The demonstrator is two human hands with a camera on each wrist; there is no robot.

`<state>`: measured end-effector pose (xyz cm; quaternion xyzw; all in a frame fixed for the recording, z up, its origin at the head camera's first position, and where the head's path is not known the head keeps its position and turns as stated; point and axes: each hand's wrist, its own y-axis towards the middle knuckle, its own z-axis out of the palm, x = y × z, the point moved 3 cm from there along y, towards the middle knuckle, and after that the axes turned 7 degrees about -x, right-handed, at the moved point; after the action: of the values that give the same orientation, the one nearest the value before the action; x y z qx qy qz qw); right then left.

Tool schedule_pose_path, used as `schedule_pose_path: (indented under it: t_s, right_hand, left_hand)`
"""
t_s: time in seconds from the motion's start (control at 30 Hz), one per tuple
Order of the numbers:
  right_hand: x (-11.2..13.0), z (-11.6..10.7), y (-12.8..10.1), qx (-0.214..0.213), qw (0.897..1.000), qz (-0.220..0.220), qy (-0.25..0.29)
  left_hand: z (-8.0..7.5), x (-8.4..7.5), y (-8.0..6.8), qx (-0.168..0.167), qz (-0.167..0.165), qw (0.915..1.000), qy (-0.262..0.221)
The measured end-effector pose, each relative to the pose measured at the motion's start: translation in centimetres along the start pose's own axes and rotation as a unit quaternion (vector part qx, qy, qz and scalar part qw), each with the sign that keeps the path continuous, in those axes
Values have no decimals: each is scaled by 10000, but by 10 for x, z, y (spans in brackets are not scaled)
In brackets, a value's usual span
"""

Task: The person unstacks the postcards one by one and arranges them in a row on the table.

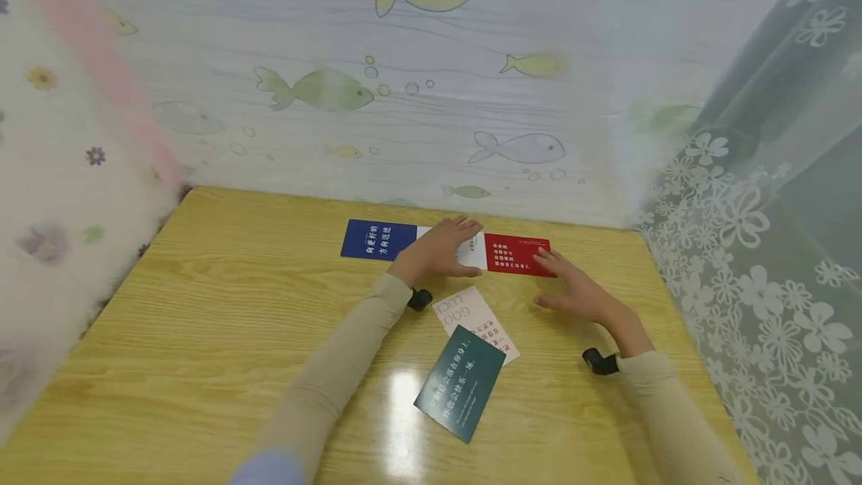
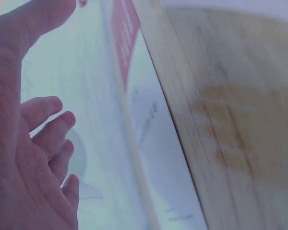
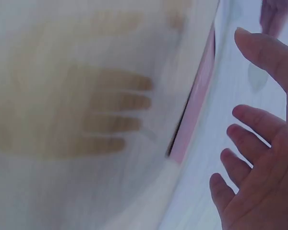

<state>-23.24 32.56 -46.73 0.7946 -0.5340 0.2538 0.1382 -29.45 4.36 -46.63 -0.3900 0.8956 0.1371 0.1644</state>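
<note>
Along the back of the table a blue card (image 1: 377,239), a white card (image 1: 477,251) and a red card (image 1: 513,254) lie side by side in a row. My left hand (image 1: 441,249) is over the white card and hides much of it, its fingers extended. In the left wrist view the white card (image 2: 158,143) shows beside that hand, with nothing in its grasp. My right hand (image 1: 581,292) is at the right end of the red card, thumb and fingers spread apart. The right wrist view shows this hand (image 3: 264,167) holding nothing.
Nearer me, a dark green card (image 1: 461,384) overlaps a pale pink card (image 1: 465,309) with lettering. The wooden table (image 1: 222,305) meets a fish-patterned curtain (image 1: 411,118) at the back. White floral lace (image 1: 795,305) hangs along the right side.
</note>
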Motion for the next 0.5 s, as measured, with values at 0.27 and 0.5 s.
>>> schedule_pose_path:
  t_s: [0.27,0.5]
  right_hand:
    - [40,38,-27,216,9974,-676,-97]
    - [65,61,-47,452,9950,-852,-253]
  left_hand:
    - [-6,-21,-43,174,309,9973,643]
    - [5,-32,-85,363,398,9946,887]
